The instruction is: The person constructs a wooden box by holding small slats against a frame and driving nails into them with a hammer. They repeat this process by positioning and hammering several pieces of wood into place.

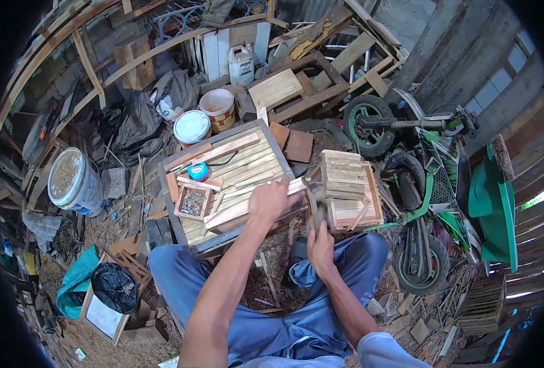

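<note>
My left hand [269,201] is closed around a pale wooden strip [232,216] that lies slantwise over the near side of a low wooden workbench [214,244]. In my right hand [320,245] is the handle of a hammer [313,205], partly smeared by motion. Its head is up close to the strip's right end. On the bench, left of my left hand, sits a small wooden box [193,202] of nails or similar small bits. A blue tape measure [197,171] rests behind that box, among loose wooden slats [247,158].
Stacked slatted wooden pieces [345,175] stand right of the bench. Farther right is a small green motorbike [428,184]. Buckets [192,127] stand behind the bench, and a white bucket [74,183] is at left. Wood scraps [419,331] litter the floor.
</note>
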{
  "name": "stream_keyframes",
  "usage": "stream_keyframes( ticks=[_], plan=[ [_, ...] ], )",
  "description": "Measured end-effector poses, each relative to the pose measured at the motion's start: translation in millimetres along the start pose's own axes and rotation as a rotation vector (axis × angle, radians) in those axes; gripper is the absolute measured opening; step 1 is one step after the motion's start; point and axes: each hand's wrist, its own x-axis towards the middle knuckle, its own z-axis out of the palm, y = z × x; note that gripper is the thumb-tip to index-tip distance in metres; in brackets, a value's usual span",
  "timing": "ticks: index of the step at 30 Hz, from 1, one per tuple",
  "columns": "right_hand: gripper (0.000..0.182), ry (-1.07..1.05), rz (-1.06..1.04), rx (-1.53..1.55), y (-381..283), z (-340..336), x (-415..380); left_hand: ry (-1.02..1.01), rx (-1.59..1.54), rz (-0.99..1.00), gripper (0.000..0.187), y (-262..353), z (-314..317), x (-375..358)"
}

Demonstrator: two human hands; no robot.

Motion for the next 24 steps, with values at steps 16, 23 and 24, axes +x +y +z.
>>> stream_keyframes(
  ticks=[16,23,24],
  plan=[
    [0.019,-0.135,0.061,0.133,-80,-94,33,-0.022,-0.121,-0.031,0.061,-1,-2,3],
    [0.021,-0.394,-0.031,-0.308,-48,-101,45,-0.001,-0.119,0.016,0.059,-6,1,1],
    [0.021,-0.365,0.007,-0.291,-54,-104,46,0.002,-0.121,0.026,0.058,-6,2,1]
  ],
)
